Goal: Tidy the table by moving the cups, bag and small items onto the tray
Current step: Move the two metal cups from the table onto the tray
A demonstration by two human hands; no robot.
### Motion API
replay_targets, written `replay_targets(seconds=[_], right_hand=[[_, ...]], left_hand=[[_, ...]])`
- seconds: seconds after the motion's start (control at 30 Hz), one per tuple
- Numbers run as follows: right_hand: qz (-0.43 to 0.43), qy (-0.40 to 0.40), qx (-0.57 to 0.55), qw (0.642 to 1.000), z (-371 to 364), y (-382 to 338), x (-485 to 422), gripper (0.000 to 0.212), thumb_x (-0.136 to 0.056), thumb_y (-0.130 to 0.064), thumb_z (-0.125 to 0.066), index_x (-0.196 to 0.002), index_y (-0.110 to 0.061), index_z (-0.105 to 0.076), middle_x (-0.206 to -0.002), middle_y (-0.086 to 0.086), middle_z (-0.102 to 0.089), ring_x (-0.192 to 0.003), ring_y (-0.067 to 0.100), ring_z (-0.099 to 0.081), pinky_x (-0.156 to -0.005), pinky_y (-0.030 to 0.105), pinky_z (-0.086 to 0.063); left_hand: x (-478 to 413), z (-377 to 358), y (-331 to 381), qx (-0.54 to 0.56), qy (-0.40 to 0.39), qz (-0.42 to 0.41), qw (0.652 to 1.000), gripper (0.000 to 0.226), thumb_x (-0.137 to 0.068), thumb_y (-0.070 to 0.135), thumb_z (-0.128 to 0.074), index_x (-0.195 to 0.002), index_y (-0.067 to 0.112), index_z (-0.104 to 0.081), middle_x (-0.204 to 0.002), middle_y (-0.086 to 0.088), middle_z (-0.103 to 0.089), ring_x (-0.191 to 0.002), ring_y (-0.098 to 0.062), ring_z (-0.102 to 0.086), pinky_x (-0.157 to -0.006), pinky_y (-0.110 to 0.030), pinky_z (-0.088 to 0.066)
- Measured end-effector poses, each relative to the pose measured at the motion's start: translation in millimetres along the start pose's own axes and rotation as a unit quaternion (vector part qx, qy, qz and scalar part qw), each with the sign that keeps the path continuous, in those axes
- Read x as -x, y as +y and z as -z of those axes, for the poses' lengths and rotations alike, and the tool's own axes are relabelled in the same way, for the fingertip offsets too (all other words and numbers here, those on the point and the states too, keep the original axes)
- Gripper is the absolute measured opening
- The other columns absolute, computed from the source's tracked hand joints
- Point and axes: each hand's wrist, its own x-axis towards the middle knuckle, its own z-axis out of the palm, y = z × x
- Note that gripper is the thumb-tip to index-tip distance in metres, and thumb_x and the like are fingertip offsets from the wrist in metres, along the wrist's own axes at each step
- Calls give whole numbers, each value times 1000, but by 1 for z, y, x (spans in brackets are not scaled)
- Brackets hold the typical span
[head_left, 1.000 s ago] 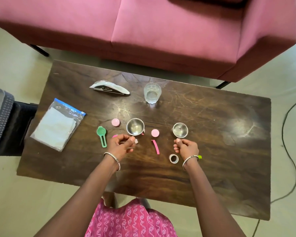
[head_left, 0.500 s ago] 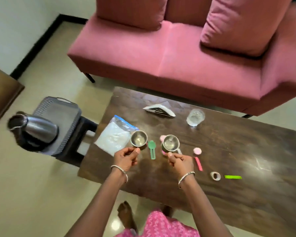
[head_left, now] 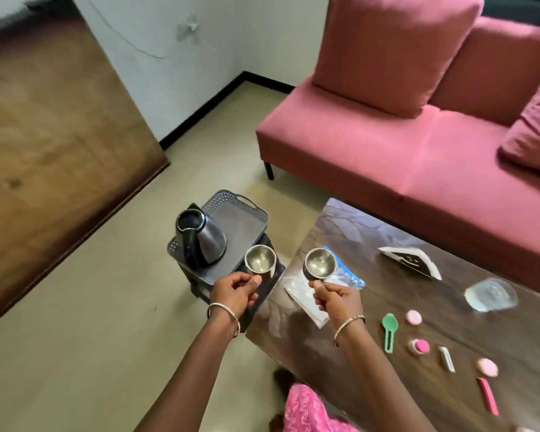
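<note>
The left hand [head_left: 236, 289] pinches the left cup [head_left: 260, 260] above the near corner of the tray [head_left: 247, 227], frame centre, beside the kettle [head_left: 201, 241]. The right hand [head_left: 335, 299] pinches the right cup [head_left: 320, 264] above the counter [head_left: 418, 307] edge; the tray lies leftward, nearer the left hand.

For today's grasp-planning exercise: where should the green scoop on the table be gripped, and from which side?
Probably the long handle of the green scoop, pinched across its two edges from above. It lies flat on the table, bowl end farther, handle pointing towards the person, bare wood either side.
</note>
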Motion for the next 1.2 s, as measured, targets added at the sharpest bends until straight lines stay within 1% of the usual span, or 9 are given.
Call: replay_targets(seconds=[0.17, 0.3, 0.43, 0.67, 0.77, 0.83, 1.0, 1.1, 1.2], right_hand=[[-18, -10, 26, 999, -63, -15, -24, 15, -85, -5, -74, -71, -11, -78, -60, 12, -57, -58, 20, -47, -62, 31, -44], [-27, -17, 31, 999, -108, -27, -57, 9, -85, -5, -74, -77, -5, -79, -54, 7, -57, -53, 17, -47, -60, 29, -45], [-22, -28, 70, 997, -148, -35, -95, 25, -86, -6, -74, -62, -13, -74, -42, -4, -54, -42, 9, -46, -52, 21, -44], [-32, -5, 157, 987, -210, -41, -162, 31, -83, -24, -78, -52, -21, -74, -52, 1, -67, -54, 15, -59, -75, 36, -57], [-33, -13, 169, 985, -238, -37, -189, 29, -84, -22, -76, -58, -11, -74, -53, 5, -65, -57, 20, -58, -78, 45, -56], [-41, -11, 176, 984, -259, -28, -213, 27, -84, -21, -76, -62, -7, -75, -54, 6, -64, -58, 22, -57, -80, 50, -56], [-66, 11, 175, 982, -294, 5, -264, 27, -84, -22, -76, -58, -14, -76, -53, 2, -66, -59, 18, -60, -83, 44, -57], [-82, 33, 150, 985, -310, 27, -286, 21, -85, -16, -76, -69, -3, -78, -46, -2, -61, -51, 14, -55, -76, 36, -56], [-104, 55, 120, 986, -325, 46, -302, 20, -86, -12, -75, -68, -3, -75, -55, 9, -62, -56, 20, -55, -79, 38, -55]], left_hand=[[-44, 31, 28, -1, 45, -1, 999, 8, -83, 9, -74, -77, 5, -72, -63, -4, -64, -55, -12, -55, -51, -18, -52], [-91, 42, 54, -18, 47, 3, 999, 13, -82, 7, -74, -70, 11, -71, -58, -2, -65, -52, -12, -59, -49, -16, -52], [-146, 45, 80, -57, 39, 12, 998, 16, -81, 5, -75, -67, 11, -70, -57, -5, -64, -48, -13, -54, -47, -20, -49], [-245, 51, 122, -254, 82, -32, 963, 15, -78, 25, -78, -64, 23, -73, -44, 8, -64, -42, -8, -64, -47, -17, -46], [-286, 54, 136, -359, 81, -41, 929, 7, -76, 29, -78, -71, 24, -76, -74, -3, -74, -74, -24, -71, -67, -27, -55], [-320, 56, 138, -401, 70, -26, 913, 8, -75, 32, -79, -75, 24, -76, -85, -4, -75, -84, -28, -70, -71, -30, -55], [-395, 55, 129, -460, 10, 18, 888, 12, -70, 31, -83, -79, 26, -77, -90, -1, -75, -85, -25, -70, -70, -28, -51], [-429, 54, 115, -494, -24, 33, 869, 15, -68, 29, -84, -81, 26, -77, -90, -1, -75, -85, -24, -70, -72, -27, -52], [-456, 54, 99, -504, -51, 51, 861, 20, -65, 29, -86, -83, 26, -77, -93, 0, -75, -88, -24, -70, -73, -27, -51]])
